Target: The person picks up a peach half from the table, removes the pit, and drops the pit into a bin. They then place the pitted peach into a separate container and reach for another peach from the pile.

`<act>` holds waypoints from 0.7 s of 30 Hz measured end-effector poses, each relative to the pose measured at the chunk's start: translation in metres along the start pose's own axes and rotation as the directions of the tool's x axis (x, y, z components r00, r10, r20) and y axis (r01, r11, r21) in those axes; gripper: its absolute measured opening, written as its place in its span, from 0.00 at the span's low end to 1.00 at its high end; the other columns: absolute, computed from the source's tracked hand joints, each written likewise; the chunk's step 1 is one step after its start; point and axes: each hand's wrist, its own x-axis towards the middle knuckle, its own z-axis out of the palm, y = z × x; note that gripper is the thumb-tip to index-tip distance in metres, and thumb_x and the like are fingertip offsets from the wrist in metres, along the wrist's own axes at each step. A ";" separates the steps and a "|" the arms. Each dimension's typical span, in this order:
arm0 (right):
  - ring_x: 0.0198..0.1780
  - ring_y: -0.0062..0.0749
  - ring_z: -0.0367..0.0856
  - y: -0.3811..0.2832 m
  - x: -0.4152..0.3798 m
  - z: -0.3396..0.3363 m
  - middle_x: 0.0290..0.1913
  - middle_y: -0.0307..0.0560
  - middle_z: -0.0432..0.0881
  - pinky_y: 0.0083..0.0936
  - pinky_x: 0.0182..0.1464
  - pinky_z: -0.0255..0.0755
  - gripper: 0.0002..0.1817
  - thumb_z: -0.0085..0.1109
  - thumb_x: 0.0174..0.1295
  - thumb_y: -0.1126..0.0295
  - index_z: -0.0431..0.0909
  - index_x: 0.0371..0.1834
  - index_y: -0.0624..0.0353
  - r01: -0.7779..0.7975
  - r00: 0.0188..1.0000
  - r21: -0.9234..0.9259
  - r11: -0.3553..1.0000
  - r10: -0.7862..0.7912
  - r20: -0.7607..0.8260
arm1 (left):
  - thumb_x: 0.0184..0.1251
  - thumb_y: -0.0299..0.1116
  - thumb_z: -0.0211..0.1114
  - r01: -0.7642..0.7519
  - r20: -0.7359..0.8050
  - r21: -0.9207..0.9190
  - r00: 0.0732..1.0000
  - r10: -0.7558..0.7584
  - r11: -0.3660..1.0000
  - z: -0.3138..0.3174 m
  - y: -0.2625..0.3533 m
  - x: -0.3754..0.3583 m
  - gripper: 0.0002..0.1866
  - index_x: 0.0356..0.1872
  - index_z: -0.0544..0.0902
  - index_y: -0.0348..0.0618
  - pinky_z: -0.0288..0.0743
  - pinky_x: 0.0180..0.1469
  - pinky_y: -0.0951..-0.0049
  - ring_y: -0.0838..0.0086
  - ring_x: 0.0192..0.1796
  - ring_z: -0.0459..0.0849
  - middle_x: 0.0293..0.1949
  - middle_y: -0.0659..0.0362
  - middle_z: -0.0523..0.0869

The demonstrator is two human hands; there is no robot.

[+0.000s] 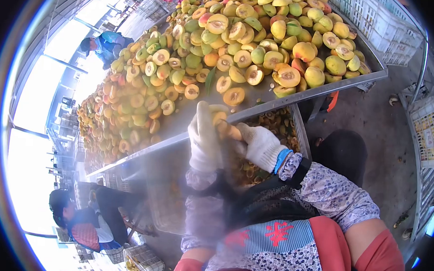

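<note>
In a white knitted glove, my left hand [205, 137] is closed around a yellow peach half [219, 117] at the near edge of the metal table. My right hand [260, 145], gloved too, comes in from the right with its fingers wrapped round a short tool with an orange-brown handle [234, 132]. The tool's tip meets the fruit and is hidden there. Just beyond my hands, halved peaches [234, 96] lie cut side up on the table, their brown hollows showing. A green leaf [210, 81] rests among them.
The sloping metal table [266, 100] carries a big heap of peaches. Below its edge a bin [300, 133] holds scraps and pits. White crates [388, 31] stand at the far right, another crate [143, 261] at lower left. Two co-workers [103, 45] are on the left.
</note>
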 end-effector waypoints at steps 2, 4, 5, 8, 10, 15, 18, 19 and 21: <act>0.43 0.63 0.82 -0.008 -0.005 0.005 0.36 0.62 0.84 0.50 0.44 0.75 0.16 0.57 0.69 0.56 0.77 0.44 0.60 -0.005 1.000 0.249 0.968 0.009 -0.015 | 0.81 0.54 0.41 0.134 0.002 -0.180 0.991 -0.136 0.974 0.008 0.001 -0.001 0.34 0.42 0.82 0.27 0.71 0.30 0.79 0.71 0.24 0.83 0.23 0.54 0.81; 0.43 0.63 0.82 -0.003 -0.007 0.018 0.37 0.62 0.84 0.50 0.44 0.75 0.16 0.57 0.69 0.56 0.77 0.43 0.60 -0.028 1.000 0.320 0.947 0.028 0.004 | 0.80 0.54 0.42 -0.036 -0.257 -0.119 0.966 0.004 0.992 0.012 -0.030 0.002 0.34 0.40 0.84 0.28 0.72 0.32 0.78 0.74 0.25 0.81 0.23 0.55 0.81; 0.43 0.63 0.82 -0.001 -0.006 0.022 0.37 0.62 0.84 0.50 0.44 0.74 0.17 0.58 0.69 0.56 0.77 0.43 0.60 -0.049 0.999 0.392 0.919 0.044 0.022 | 0.80 0.54 0.42 -0.035 -0.258 -0.120 0.966 0.003 0.992 0.011 -0.043 0.002 0.34 0.40 0.84 0.28 0.72 0.32 0.78 0.74 0.25 0.81 0.23 0.55 0.81; 0.43 0.62 0.82 0.002 -0.007 0.013 0.37 0.61 0.84 0.50 0.44 0.75 0.16 0.59 0.68 0.56 0.77 0.44 0.60 -0.058 0.998 0.212 0.976 0.052 0.032 | 0.81 0.53 0.42 -0.206 -0.255 0.213 0.932 0.258 0.955 0.004 -0.054 0.002 0.33 0.39 0.85 0.29 0.71 0.33 0.78 0.77 0.25 0.78 0.24 0.57 0.82; 0.43 0.61 0.82 0.008 -0.003 0.003 0.36 0.60 0.84 0.50 0.43 0.75 0.16 0.60 0.67 0.57 0.77 0.43 0.59 -0.004 1.000 0.057 0.998 0.003 0.017 | 0.81 0.52 0.43 -0.278 0.014 0.281 0.958 0.286 0.918 -0.005 -0.028 0.005 0.33 0.40 0.85 0.28 0.70 0.32 0.78 0.78 0.25 0.77 0.25 0.58 0.83; 0.40 0.60 0.83 0.011 0.002 -0.002 0.34 0.58 0.84 0.50 0.40 0.75 0.13 0.62 0.64 0.59 0.76 0.41 0.57 0.117 0.992 -0.101 0.988 -0.121 -0.028 | 0.81 0.53 0.41 -0.255 0.118 0.243 0.965 0.233 0.936 -0.012 -0.015 0.007 0.34 0.39 0.85 0.29 0.72 0.35 0.77 0.76 0.27 0.79 0.26 0.57 0.84; 0.40 0.62 0.82 0.010 -0.005 0.013 0.34 0.59 0.83 0.51 0.39 0.75 0.14 0.61 0.65 0.58 0.76 0.41 0.57 0.093 0.995 0.069 0.993 -0.090 -0.045 | 0.81 0.55 0.40 -0.148 0.014 0.117 0.989 0.147 0.982 -0.001 -0.008 -0.001 0.35 0.39 0.85 0.29 0.73 0.38 0.76 0.75 0.30 0.80 0.28 0.56 0.85; 0.40 0.62 0.82 0.008 -0.008 0.017 0.34 0.59 0.83 0.51 0.39 0.75 0.14 0.61 0.65 0.58 0.76 0.41 0.57 0.093 0.995 0.069 0.993 -0.090 -0.046 | 0.81 0.56 0.40 -0.194 -0.050 0.182 0.977 0.206 0.964 0.000 -0.016 -0.002 0.36 0.39 0.85 0.29 0.74 0.40 0.75 0.75 0.31 0.80 0.29 0.55 0.85; 0.40 0.63 0.81 0.000 -0.012 0.018 0.33 0.61 0.83 0.50 0.40 0.75 0.14 0.60 0.66 0.58 0.75 0.42 0.58 0.091 0.995 0.207 0.974 -0.079 -0.066 | 0.81 0.57 0.39 -0.234 -0.109 0.247 0.958 0.267 0.940 0.005 -0.032 -0.003 0.37 0.40 0.85 0.29 0.74 0.41 0.75 0.74 0.32 0.81 0.30 0.54 0.86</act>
